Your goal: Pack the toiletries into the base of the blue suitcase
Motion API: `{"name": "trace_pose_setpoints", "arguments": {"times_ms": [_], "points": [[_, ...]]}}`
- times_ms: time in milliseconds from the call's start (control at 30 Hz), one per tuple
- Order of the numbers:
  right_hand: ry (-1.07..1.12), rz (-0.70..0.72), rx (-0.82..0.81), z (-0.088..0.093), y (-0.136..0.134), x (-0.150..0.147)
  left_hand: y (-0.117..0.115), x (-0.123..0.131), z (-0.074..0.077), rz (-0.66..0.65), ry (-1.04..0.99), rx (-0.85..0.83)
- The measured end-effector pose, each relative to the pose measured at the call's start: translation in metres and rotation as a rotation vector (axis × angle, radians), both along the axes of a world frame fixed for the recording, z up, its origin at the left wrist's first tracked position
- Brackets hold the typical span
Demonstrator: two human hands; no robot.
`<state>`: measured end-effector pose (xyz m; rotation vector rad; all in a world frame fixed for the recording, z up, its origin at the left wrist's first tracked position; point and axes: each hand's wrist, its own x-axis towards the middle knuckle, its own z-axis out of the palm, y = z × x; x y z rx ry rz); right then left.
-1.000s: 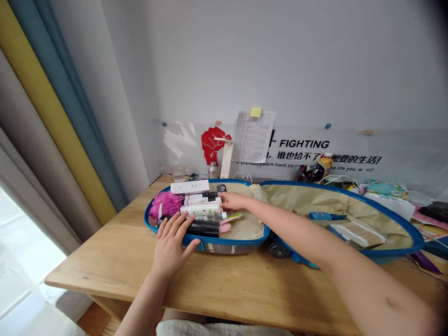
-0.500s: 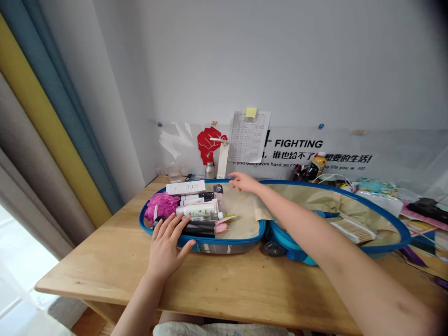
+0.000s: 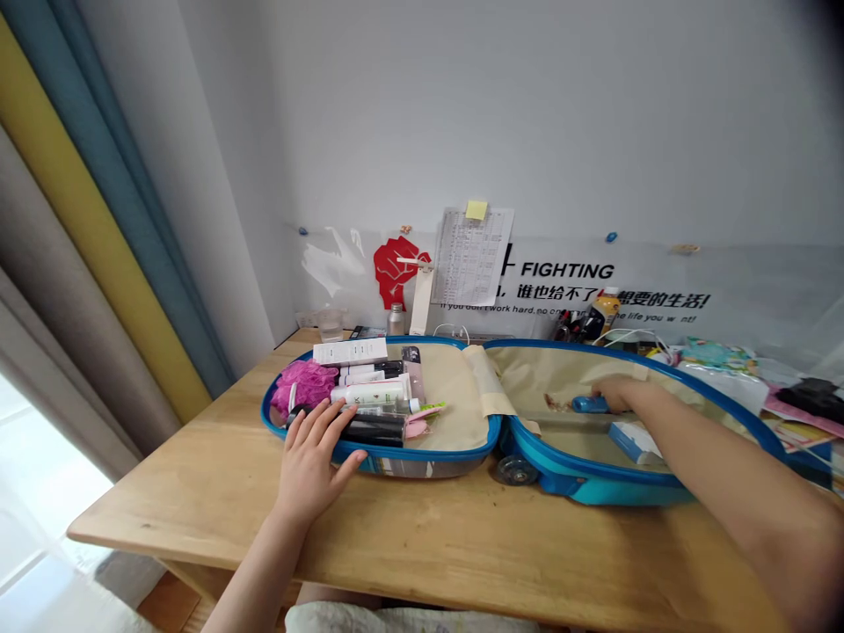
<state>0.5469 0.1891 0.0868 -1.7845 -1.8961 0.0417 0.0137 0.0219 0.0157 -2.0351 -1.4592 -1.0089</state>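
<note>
1. Across into the suitcase's right shell, the right hand (image 3: 614,394) has moved; its fingers curl narrowly around a blue plastic case (image 3: 588,404), which lies near a blue-and-white box (image 3: 634,442).
2. Left hand (image 3: 311,466) rests on the front rim of a blue hard-shell suitcase (image 3: 422,454), fingers spread wide, just beside a black tube (image 3: 375,430).
3. Packed in the left shell are a pink mesh bath puff (image 3: 303,388) and a white tube (image 3: 373,392).
4. Both shells lie open on a wooden table (image 3: 198,501).

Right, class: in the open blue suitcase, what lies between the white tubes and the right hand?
The head view shows beige lining, a cream hinge flap, then more beige lining between the white tubes and the right hand.
</note>
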Motion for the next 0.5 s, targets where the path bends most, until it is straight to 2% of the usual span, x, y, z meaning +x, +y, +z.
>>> {"name": "trace_pose_setpoints", "arguments": {"times_ms": [167, 233, 333, 433, 500], "points": [[-0.137, -0.072, -0.21, -0.006, 0.009, -0.003, 0.0, 0.0, -0.001, 0.005, 0.001, -0.009], [-0.19, -0.078, -0.249, 0.001, 0.008, -0.007, -0.001, 0.0, 0.0, 0.002, 0.0, -0.017], [-0.256, -0.074, -0.258, 0.023, 0.004, -0.021, -0.001, 0.001, 0.0, -0.001, -0.001, -0.016], [-0.292, -0.009, -0.207, 0.051, 0.003, -0.06, 0.0, 0.001, 0.001, -0.005, -0.002, -0.008], [-0.293, 0.098, -0.178, 0.065, 0.002, -0.105, 0.0, 0.001, 0.001, -0.007, -0.011, -0.008]]}}
